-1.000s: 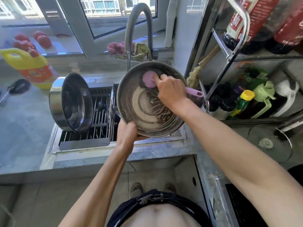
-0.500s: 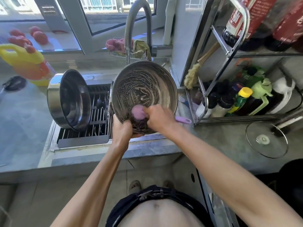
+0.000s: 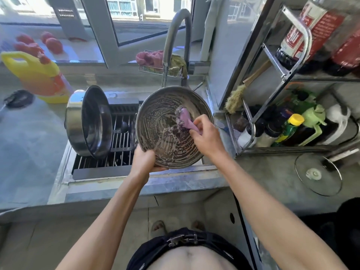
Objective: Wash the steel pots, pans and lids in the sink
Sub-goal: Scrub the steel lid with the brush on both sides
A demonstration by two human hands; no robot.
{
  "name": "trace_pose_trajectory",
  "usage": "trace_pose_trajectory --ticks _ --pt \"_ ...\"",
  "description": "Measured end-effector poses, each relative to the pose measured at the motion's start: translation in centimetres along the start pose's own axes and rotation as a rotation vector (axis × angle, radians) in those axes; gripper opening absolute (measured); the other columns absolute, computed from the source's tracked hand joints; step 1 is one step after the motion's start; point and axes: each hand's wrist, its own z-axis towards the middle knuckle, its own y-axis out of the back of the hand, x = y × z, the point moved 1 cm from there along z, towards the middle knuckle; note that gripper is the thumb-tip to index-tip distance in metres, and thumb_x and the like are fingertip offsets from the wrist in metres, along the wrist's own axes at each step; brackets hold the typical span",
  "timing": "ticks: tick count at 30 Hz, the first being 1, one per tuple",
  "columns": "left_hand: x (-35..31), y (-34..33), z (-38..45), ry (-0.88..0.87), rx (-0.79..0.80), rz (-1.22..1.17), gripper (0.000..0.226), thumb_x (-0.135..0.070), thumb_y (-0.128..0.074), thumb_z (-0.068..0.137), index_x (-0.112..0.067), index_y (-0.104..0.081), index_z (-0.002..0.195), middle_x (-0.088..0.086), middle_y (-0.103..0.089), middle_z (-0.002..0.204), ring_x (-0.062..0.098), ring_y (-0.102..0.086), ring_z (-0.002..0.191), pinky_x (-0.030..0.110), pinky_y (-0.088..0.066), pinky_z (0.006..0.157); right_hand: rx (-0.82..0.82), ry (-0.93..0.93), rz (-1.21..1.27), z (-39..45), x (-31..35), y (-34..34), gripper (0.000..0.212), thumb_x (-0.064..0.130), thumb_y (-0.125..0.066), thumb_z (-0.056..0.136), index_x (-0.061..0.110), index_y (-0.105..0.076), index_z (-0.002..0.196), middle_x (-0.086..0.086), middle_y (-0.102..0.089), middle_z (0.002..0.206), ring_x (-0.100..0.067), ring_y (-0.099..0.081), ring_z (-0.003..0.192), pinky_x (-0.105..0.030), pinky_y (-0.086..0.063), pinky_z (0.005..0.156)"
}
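The steel pan (image 3: 165,131) is tilted toward the viewer above the right part of the sink (image 3: 136,173), just in front of the faucet (image 3: 176,45). Its inner face is streaked with soapy residue. The left hand (image 3: 144,159) grips the near-left rim, thumb inside. The right hand (image 3: 206,138) is closed around the handle of a pink scrubbing brush (image 3: 184,119), whose wire head presses against the upper right of the pan's inner face.

Risk 1: slip. The pan is held at one rim point only, and the surface appears soapy. Brush pressure applied opposite the grip can lever the pan out of the fingers and drop it into the sink.

Risk 2: collision. A second steel pot (image 3: 87,121) stands on edge on the drying rack (image 3: 120,141), just beside the pan. A wide scrubbing stroke or a swing of the pan may knock it over.

Risk 3: incomplete cleaning. The area under the left thumb is likely to be missed unless the pan is rotated.

Risk 4: splash. Residue thrown from the brush can reach the bottle shelf (image 3: 251,121) near the right side and the glass lid (image 3: 317,173) on the counter beyond it.

A yellow detergent jug (image 3: 37,76) stands well apart at the left.
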Motion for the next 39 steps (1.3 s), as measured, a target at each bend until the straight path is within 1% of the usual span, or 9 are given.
trace_pose_trajectory --ticks 4,7,12,16,21,25,29,32,39 --pt "1.2 0.3 -0.3 -0.009 0.066 0.056 0.030 -0.001 -0.044 0.098 -0.020 -0.062 0.114 0.011 -0.077 0.093 0.028 -0.077 0.072 0.036 -0.061 0.055 -0.146 -0.094 0.117 -1.3 -1.3 0.4 0.021 0.034 -0.060 0.099 0.014 -0.057 0.095 0.009 -0.062 0.082 0.000 -0.058 0.074 -0.014 -0.044 0.063" --pt "2.2 0.1 0.2 0.033 0.126 0.100 0.036 0.004 -0.041 0.095 -0.023 -0.064 0.099 0.003 -0.078 0.079 0.029 -0.077 0.070 0.043 -0.063 0.058 -0.214 -0.220 0.158 -2.2 -3.0 -0.1 0.020 0.033 -0.058 0.100 0.013 -0.060 0.098 0.013 -0.062 0.084 0.004 -0.058 0.077 -0.022 -0.048 0.071" --pt "2.4 -0.3 2.6 0.119 0.153 0.138 0.039 0.005 -0.041 0.091 -0.016 -0.063 0.115 0.012 -0.078 0.090 0.032 -0.077 0.072 0.042 -0.063 0.059 -0.325 -0.437 0.203 -2.3 -5.4 0.0 0.003 0.017 -0.061 0.098 0.019 -0.062 0.099 0.011 -0.065 0.086 -0.012 -0.062 0.082 -0.030 -0.049 0.082" --pt "1.7 -1.5 4.4 0.127 0.184 0.183 0.038 0.009 -0.041 0.090 -0.020 -0.063 0.101 0.012 -0.078 0.086 0.034 -0.077 0.072 0.044 -0.063 0.059 -0.334 -0.596 0.066 -0.7 -7.9 0.6 0.016 0.010 -0.059 0.096 0.009 -0.071 0.107 -0.010 -0.072 0.104 -0.029 -0.064 0.102 -0.036 -0.050 0.091" --pt "2.1 -3.0 7.1 0.281 0.103 0.108 0.032 0.007 -0.040 0.093 -0.009 -0.065 0.105 0.013 -0.076 0.074 0.027 -0.075 0.063 0.034 -0.059 0.050 -0.266 -0.726 -0.022 2.8 -11.5 -0.2 0.021 0.013 -0.057 0.093 0.010 -0.067 0.111 -0.014 -0.065 0.117 -0.034 -0.060 0.112 -0.045 -0.047 0.100" --pt "2.0 -3.4 9.2 0.405 0.000 -0.044 0.021 0.006 -0.047 0.095 0.001 -0.063 0.108 0.021 -0.073 0.086 0.033 -0.073 0.075 0.035 -0.062 0.053 -0.179 -0.749 -0.172 4.5 -12.6 -0.5 0.028 0.014 -0.057 0.094 0.005 -0.061 0.119 -0.018 -0.058 0.125 -0.038 -0.056 0.118 -0.050 -0.045 0.101" --pt "1.3 -4.4 10.0 0.459 -0.053 -0.106 0.021 0.012 -0.041 0.094 0.004 -0.058 0.105 0.022 -0.068 0.085 0.036 -0.068 0.070 0.029 -0.057 0.042 -0.067 -0.636 -0.475 4.8 -13.5 -0.9 0.025 0.002 -0.046 0.096 0.002 -0.060 0.117 -0.018 -0.059 0.123 -0.036 -0.060 0.110 -0.043 -0.050 0.083" --pt "1.2 -4.7 10.4 0.483 -0.070 -0.073 0.033 0.012 -0.036 0.093 0.008 -0.054 0.121 0.025 -0.068 0.089 0.037 -0.069 0.071 0.027 -0.055 0.040 0.003 -0.581 -0.609 4.9 -13.5 -0.9 0.028 -0.003 -0.042 0.097 -0.001 -0.064 0.114 -0.020 -0.065 0.117 -0.031 -0.064 0.103 -0.034 -0.047 0.070" --pt "0.6 -4.0 10.3 0.449 -0.074 -0.098 0.033 0.011 -0.034 0.094 0.004 -0.047 0.124 0.023 -0.067 0.084 0.030 -0.071 0.052 0.029 -0.058 0.043 -0.070 -0.522 -0.569 4.2 -10.9 0.6 0.018 0.001 -0.053 0.094 0.000 -0.065 0.107 -0.017 -0.067 0.112 -0.032 -0.065 0.104 -0.037 -0.051 0.077"
